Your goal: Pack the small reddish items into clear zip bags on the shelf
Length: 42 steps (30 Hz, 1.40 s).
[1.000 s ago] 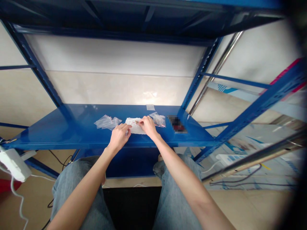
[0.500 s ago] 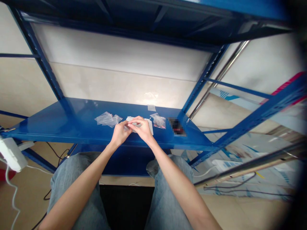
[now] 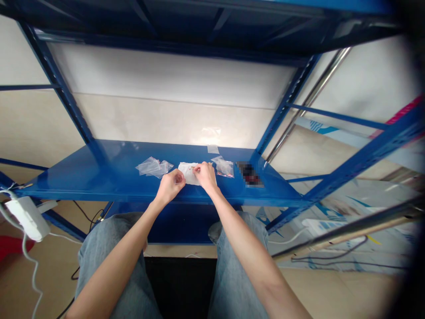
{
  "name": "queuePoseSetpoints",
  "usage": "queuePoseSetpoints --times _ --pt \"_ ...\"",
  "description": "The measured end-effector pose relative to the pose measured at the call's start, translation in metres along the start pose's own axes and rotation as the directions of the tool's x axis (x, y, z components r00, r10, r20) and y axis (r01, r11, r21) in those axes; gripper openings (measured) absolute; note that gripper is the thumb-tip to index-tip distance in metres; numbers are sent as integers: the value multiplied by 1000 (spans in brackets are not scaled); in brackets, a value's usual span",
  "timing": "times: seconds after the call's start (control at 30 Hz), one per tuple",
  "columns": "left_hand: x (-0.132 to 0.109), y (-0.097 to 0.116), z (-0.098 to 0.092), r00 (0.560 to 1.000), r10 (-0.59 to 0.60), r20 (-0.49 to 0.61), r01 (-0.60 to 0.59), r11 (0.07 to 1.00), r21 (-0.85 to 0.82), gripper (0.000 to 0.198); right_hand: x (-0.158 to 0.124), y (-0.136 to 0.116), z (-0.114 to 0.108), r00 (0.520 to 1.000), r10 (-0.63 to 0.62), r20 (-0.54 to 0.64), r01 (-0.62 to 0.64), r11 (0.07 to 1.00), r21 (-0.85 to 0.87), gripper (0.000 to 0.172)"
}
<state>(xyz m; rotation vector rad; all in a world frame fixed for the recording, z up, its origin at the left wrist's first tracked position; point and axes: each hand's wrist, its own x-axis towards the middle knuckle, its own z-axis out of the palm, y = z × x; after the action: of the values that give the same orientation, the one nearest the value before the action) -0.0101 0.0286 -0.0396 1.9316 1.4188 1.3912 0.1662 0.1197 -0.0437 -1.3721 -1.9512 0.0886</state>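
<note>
White paper (image 3: pixel 187 173), crumpled and folded loosely, sits near the front edge of the blue steel shelf (image 3: pixel 83 177), right between my two hands. My right hand (image 3: pixel 206 176) is closed into a pinch at the paper's right side, with the thumb and forefinger together on it. A tiny brownish speck (image 3: pixel 193 168) shows just beside those fingertips, but it's too small for me to identify from here. My left hand (image 3: pixel 170 187) is curled, knuckles up, with its fingers at the paper's left edge. A small rounded, shiny spot (image 3: pixel 178 178) shows among those fingers, and I cannot tell whether that hand is gripping anything.

To the left of the paper lie crumpled clear plastic bags (image 3: pixel 153 167), well clear of my left hand. A single clear plastic bag (image 3: pixel 223 166) with some reddish marks lies just right of the paper, near my right hand. Farther back, close to the wall, is a small clear slip (image 3: pixel 213 149). Past the single bag sits a dark object (image 3: pixel 249 174), too blurred for me to make out. Below the shelf I can see my knees in pale blue jeans (image 3: pixel 109 252), and a white power strip (image 3: pixel 28 218) is off to the left.
</note>
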Motion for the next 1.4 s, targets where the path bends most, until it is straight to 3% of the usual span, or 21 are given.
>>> queuePoseSetpoints --times 0.1,0.2,0.33,0.43,0.6,0.73,0.83,1.0,1.13,1.27,1.33,1.4 --pt "0 -4 2 1000 -7 19 7 1000 17 5 -1 -14 -8 999 -16 -36 24 974 223 10" --pt "1 -6 4 1000 -3 18 3 1000 2 4 -9 -35 -21 991 -105 -87 135 838 529 11" --pt "4 -5 5 1000 -19 7 19 999 -49 9 -25 -54 -27 965 -248 -82 245 751 613 11" --pt "6 -4 3 1000 -28 0 28 991 -130 11 -26 -49 -22 966 -251 -68 236 739 631 13" --pt "6 0 0 997 -76 4 74 959 -273 7 -1 -4 -18 991 -48 -122 100 877 470 14" --pt "4 9 -5 994 -107 2 100 921 -375 15 11 25 -25 997 78 -10 -76 984 163 12" --pt "0 19 -10 987 -146 74 163 841 -515 24 9 24 -27 996 87 10 -87 996 -22 11" --pt "-6 34 -13 908 -151 390 402 574 -714 35 5 13 -20 1000 6 20 -3 989 -150 13" --pt "-9 34 -8 883 -140 447 455 489 -745 31 8 14 -13 999 -14 45 21 989 -143 14" --pt "-10 32 -6 888 -176 424 453 486 -747 31 11 11 -14 999 -51 -3 52 998 27 12" --pt "-10 33 -6 886 -185 425 459 483 -746 33 9 3 -19 995 -75 -64 88 968 234 12" --pt "-11 35 -7 877 -186 443 473 502 -725 34 1 -9 -27 993 -81 -92 114 879 463 14"
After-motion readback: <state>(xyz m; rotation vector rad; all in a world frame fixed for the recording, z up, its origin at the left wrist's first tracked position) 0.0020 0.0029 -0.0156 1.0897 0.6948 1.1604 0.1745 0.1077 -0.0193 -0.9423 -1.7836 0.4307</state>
